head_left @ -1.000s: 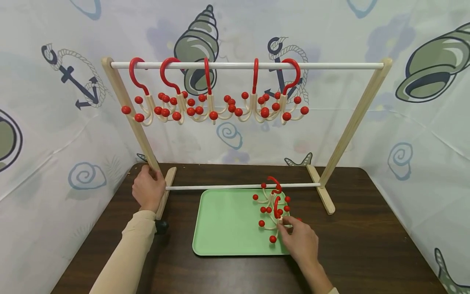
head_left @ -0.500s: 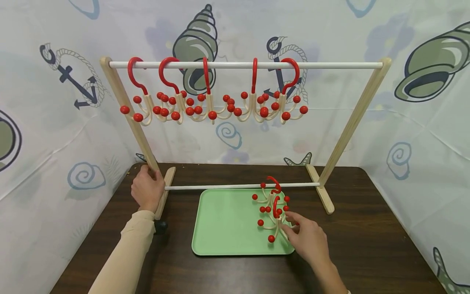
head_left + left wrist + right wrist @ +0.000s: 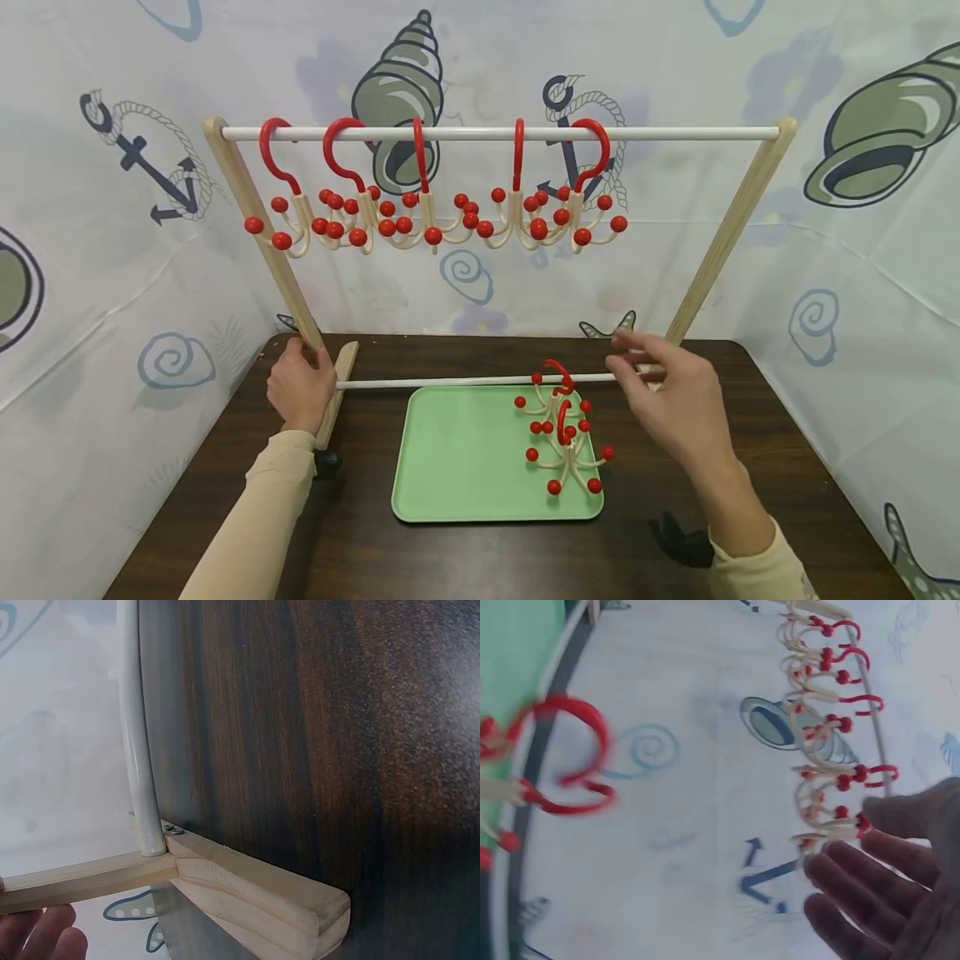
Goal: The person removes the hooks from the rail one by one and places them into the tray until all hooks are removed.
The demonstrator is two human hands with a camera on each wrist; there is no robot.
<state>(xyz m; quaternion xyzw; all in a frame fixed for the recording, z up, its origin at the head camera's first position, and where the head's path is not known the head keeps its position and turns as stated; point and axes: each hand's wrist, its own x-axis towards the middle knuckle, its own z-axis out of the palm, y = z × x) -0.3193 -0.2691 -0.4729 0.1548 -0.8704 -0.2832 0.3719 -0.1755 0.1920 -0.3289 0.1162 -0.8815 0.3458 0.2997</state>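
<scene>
My left hand (image 3: 302,387) grips the lower part of the rack's left wooden upright (image 3: 266,250), its fingers (image 3: 52,934) behind the wood in the left wrist view. My right hand (image 3: 678,400) is raised with nothing in it, fingers loosely spread, overlapping the right end of the lower white bar (image 3: 450,382). Left of it, two many-armed hangers with red hooks and red ball tips lie on the green tray's right side: a front hanger (image 3: 568,450) and a rear hanger (image 3: 553,407). The front one's hook overlaps the rear one.
Several similar hangers (image 3: 427,204) hang from the rack's upper white bar (image 3: 690,133), mostly toward the left and middle. The green tray (image 3: 457,458) lies on the dark wooden table (image 3: 360,550). A patterned cloth (image 3: 480,292) stands behind and at both sides.
My right hand has let go of the front hanger on the tray and risen up and to the right, away from it. The left hand keeps its grip on the upright.
</scene>
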